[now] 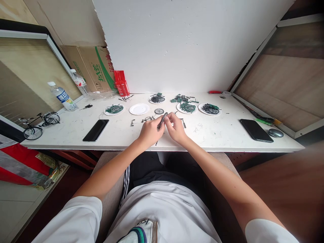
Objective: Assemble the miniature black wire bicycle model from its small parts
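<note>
Above the front middle of the table, my left hand (152, 131) pinches a small dark toy bicycle wheel (163, 118), seen nearly edge-on. My right hand (176, 129) is closed too, with thumb and forefinger at the wheel's near side; the fingertips partly cover it. Just beyond my hands lies another spoked wheel (159, 111), flat on the table. Left of it is a thin black bicycle frame part (147, 118), partly hidden by my left hand. A small dark piece (132, 123) lies farther left, and a dark strip (184, 123) is right of my right hand.
Paper plates with dark and green parts (113, 109) (187, 107) (210, 108) stand along the back, beside a bare white plate (139, 108). An assembled toy bicycle (41, 124) and a bottle (63, 97) are at left. Phones (96, 130) (256, 130) lie on both sides.
</note>
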`<control>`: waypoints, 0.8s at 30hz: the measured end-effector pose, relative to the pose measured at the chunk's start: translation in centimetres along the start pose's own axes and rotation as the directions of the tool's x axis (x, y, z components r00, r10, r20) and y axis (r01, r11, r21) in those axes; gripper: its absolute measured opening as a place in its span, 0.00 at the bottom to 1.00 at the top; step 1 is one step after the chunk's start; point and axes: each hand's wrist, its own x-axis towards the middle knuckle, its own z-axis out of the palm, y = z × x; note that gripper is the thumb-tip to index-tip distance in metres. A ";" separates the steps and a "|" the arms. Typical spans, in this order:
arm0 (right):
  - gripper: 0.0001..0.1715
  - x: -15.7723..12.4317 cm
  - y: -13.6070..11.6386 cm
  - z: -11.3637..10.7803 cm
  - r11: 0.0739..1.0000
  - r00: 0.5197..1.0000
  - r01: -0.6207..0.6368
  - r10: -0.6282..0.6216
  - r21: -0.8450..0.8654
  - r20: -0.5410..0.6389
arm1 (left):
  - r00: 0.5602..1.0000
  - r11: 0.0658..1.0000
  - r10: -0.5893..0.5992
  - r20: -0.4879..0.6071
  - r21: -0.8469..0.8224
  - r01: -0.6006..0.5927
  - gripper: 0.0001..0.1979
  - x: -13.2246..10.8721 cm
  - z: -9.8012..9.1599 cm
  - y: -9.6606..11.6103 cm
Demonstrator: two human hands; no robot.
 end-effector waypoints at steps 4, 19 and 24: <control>0.29 0.0 0.2 0.0 1.000 1.000 0.001 -0.001 -0.007 0.001 | 1.000 1.000 -0.003 0.003 -0.002 0.003 0.13 0.0 0.0 0.0; 0.32 0.0 0.6 0.2 0.999 0.999 -0.029 0.029 0.019 0.038 | 1.000 1.000 -0.014 0.021 0.017 0.014 0.10 0.0 0.2 -0.2; 0.32 -0.1 0.9 0.3 0.999 0.998 -0.040 0.040 0.014 0.054 | 0.999 0.999 -0.016 0.044 0.036 0.014 0.09 0.0 0.2 -0.2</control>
